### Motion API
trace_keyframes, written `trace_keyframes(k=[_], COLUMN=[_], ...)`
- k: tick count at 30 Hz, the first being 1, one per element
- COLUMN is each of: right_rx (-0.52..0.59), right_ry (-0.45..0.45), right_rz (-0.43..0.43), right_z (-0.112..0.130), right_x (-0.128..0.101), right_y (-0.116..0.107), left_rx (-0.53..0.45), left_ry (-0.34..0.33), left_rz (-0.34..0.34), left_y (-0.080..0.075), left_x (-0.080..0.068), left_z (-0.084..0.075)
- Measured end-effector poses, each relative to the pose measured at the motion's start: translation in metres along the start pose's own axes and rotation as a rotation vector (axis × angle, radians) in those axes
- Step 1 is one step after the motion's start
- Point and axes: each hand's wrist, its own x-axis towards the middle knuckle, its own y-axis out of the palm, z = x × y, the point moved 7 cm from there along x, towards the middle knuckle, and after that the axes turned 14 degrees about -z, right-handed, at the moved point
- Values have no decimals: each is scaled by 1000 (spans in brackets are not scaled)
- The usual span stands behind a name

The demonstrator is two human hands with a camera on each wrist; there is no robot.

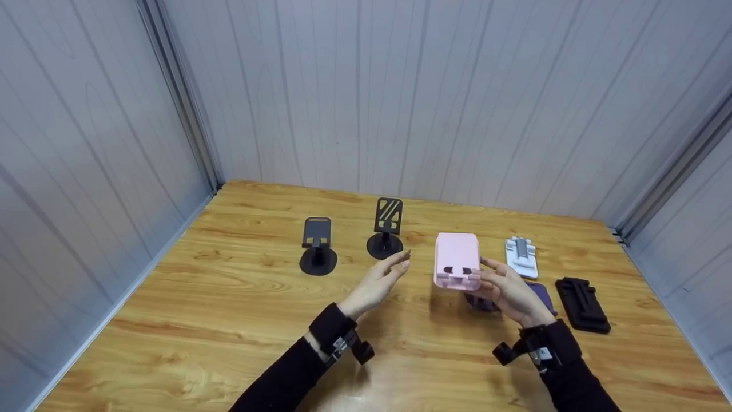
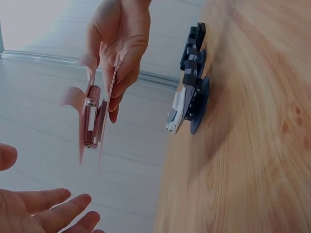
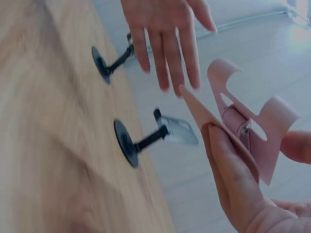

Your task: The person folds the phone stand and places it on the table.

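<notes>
In the head view my right hand [image 1: 513, 294] grips a pink phone stand [image 1: 456, 252] by its right side, up off the table. Folded nearly flat, the stand shows its base plate and hooked plate lying close together in the right wrist view, with the fingers [image 3: 233, 170] along the base and the thumb on the other plate. Two curled lips [image 2: 74, 97] stand out from it in the left wrist view. My left hand [image 1: 378, 284] hovers to the left of the stand, its fingers extended, apart from it and holding nothing.
Two black phone stands with round bases, one solid-plated [image 1: 317, 232] and one with slanted cut-outs [image 1: 389, 216], stand unfolded at the back. At right lie a white folded stand [image 1: 521, 266], a purple one [image 1: 540, 294] partly behind my right hand, and a black one [image 1: 583, 306]. Panel walls [image 1: 366, 103] enclose the table.
</notes>
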Motion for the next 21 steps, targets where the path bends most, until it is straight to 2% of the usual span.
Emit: trace_keyframes(k=[4,7,13,17,21], right_rx=[-34,-83,-191,-262,-329], right_ry=[-20,-34,-49,-35,-2], right_rz=[-45,-77,-118,-161,-194], right_z=[9,15,17,13,6], right_x=[10,22,51,66,78], right_y=[-10,-17,-35,-45,-53], left_rx=[171,285,510,640,718], left_ry=[99,145,173,198,202], left_rz=[-16,-6,46,26,5], left_y=[-5,-7,-5,-7,-12], left_x=[-2,-5,-12,-16,-17], left_z=[0,1,5,8,10])
